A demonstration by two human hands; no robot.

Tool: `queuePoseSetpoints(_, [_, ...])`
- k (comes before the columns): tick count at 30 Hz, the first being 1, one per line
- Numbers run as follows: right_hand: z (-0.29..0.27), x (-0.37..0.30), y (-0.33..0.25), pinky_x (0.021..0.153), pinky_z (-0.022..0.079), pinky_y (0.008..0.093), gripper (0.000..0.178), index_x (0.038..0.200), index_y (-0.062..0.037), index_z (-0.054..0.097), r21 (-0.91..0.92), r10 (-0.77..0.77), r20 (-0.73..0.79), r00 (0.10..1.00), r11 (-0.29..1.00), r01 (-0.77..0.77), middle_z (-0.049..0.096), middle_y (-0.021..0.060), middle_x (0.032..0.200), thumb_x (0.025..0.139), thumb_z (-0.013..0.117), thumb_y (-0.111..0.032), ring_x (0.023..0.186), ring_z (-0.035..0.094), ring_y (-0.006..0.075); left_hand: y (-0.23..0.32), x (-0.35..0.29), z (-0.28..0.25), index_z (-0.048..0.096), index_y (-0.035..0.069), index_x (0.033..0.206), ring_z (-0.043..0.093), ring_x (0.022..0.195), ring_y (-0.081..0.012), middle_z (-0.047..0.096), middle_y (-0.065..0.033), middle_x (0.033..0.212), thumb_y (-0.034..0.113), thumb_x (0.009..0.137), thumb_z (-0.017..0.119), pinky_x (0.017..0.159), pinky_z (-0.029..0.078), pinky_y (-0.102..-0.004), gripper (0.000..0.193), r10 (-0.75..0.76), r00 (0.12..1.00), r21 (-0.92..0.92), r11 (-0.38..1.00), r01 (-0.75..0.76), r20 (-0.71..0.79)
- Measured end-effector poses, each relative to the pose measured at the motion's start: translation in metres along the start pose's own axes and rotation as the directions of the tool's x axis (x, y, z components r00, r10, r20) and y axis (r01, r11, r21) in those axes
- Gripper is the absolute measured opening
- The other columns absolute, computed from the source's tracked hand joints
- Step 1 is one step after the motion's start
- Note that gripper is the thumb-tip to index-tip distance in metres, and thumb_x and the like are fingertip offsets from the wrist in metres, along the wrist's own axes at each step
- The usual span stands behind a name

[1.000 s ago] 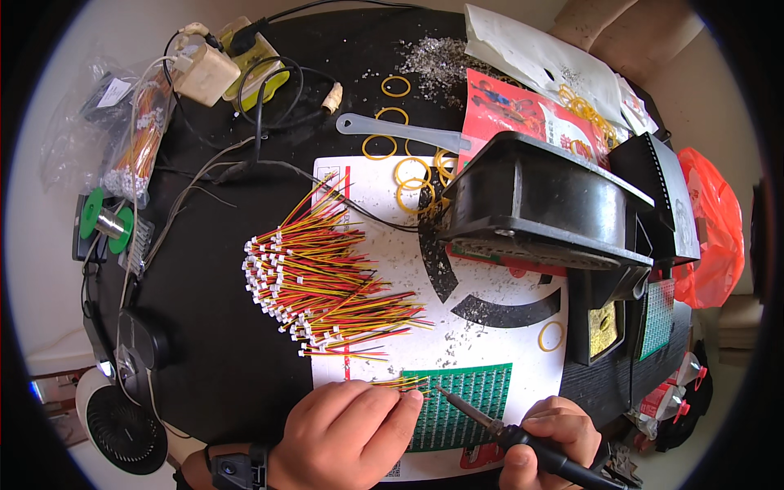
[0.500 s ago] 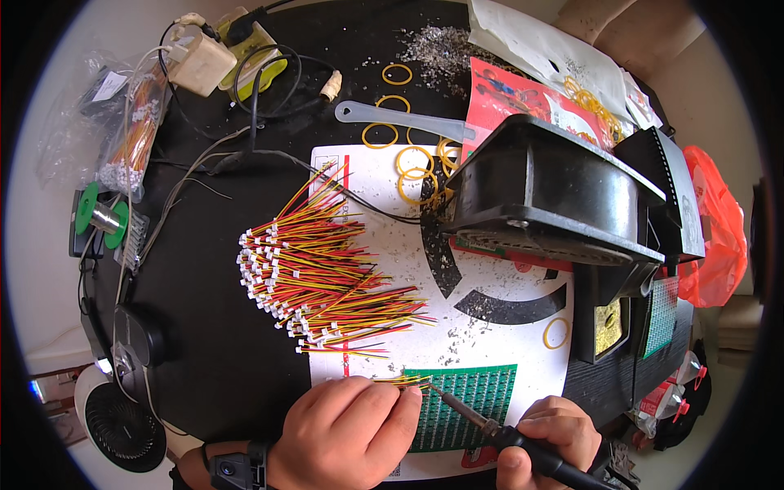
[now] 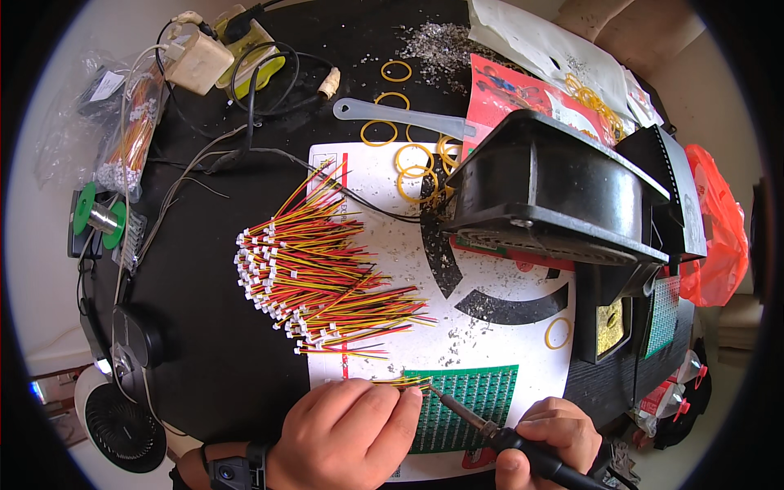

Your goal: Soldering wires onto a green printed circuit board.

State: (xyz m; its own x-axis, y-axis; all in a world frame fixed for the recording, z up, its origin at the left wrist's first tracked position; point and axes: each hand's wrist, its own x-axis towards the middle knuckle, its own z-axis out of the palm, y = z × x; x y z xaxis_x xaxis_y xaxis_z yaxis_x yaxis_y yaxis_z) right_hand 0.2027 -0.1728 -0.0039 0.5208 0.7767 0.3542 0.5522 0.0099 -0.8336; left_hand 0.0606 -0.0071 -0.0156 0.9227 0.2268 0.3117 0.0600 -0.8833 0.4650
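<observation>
My right hand (image 3: 559,437) grips a soldering iron (image 3: 465,415) by its black handle. The iron's tip meets the left edge of a green circuit board (image 3: 478,404), close to my left fingertips. Thumb and fingers of my left hand (image 3: 347,429) are pinched together on thin wires (image 3: 400,381), whose ends lie over the board's upper left corner. How many wires the fingers hold is hidden. Beyond that hand, a pile of red, yellow and black wires with white connectors (image 3: 327,282) is spread on a white printed sheet (image 3: 506,351).
A black boxy fan (image 3: 563,188) stands over the sheet's right side, with a gold-coloured cleaning sponge (image 3: 609,327) below it. Rubber bands (image 3: 416,184) and a translucent strip (image 3: 400,117) lie at the back. Left are a solder spool (image 3: 103,218) and cables (image 3: 249,131).
</observation>
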Motion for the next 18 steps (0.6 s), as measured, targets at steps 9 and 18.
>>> queuePoseSetpoints(9, [0.002,-0.008,0.002,0.045,0.038,0.0278,0.030,0.087,0.0004,0.054,-0.042,0.100,-0.158,0.982,0.993,-0.108,0.053,0.0077,0.058,0.085,0.074,-0.021,0.046,0.049,0.0152,-0.002,0.002,0.006,0.073,-0.002,0.093,0.062,0.068,-0.0241,0.066,-0.0094,0.082,0.001,0.066,0.070,0.058,0.052,-0.0318,0.028,0.018,1.000,0.021,1.000,-0.018,0.008])
queuePoseSetpoints(18, [-0.001,-0.001,0.001,0.044,0.038,0.0290,0.021,0.090,0.0054,0.056,0.013,-0.024,-0.052,0.998,1.000,0.025,0.053,0.0102,0.059,0.087,0.071,-0.009,0.045,0.049,0.0169,0.004,0.000,0.000,0.072,-0.002,0.095,0.063,0.073,-0.0248,0.065,-0.0101,0.085,0.003,0.074,0.068,0.063,0.053,-0.0324,0.022,-0.010,1.000,0.041,0.999,0.010,0.005])
